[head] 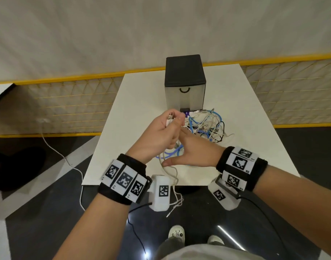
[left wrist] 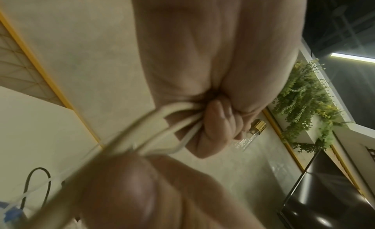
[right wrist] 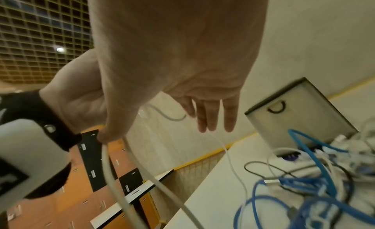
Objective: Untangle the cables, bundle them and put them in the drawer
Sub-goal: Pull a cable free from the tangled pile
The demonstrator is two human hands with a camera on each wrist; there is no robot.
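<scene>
My left hand (head: 161, 132) is raised over the white table (head: 138, 102) and grips a white cable (left wrist: 178, 120); its metal plug (left wrist: 250, 134) sticks out past the curled fingers. From that fist the white cable (head: 172, 175) drops over the table's near edge. My right hand (head: 194, 149) is just right of the left, fingers straight, with the thumb (right wrist: 107, 133) against two hanging strands of the white cable (right wrist: 113, 176). A tangle of blue, white and black cables (head: 208, 126) lies in front of the black drawer box (head: 185, 83), whose drawer is closed.
The drawer box stands at the table's far middle, its handle (head: 185, 90) facing me. A yellow mesh fence (head: 67, 104) runs behind and to both sides. A white cord (head: 54, 149) trails on the floor at left, beside a dark round base (head: 18, 166).
</scene>
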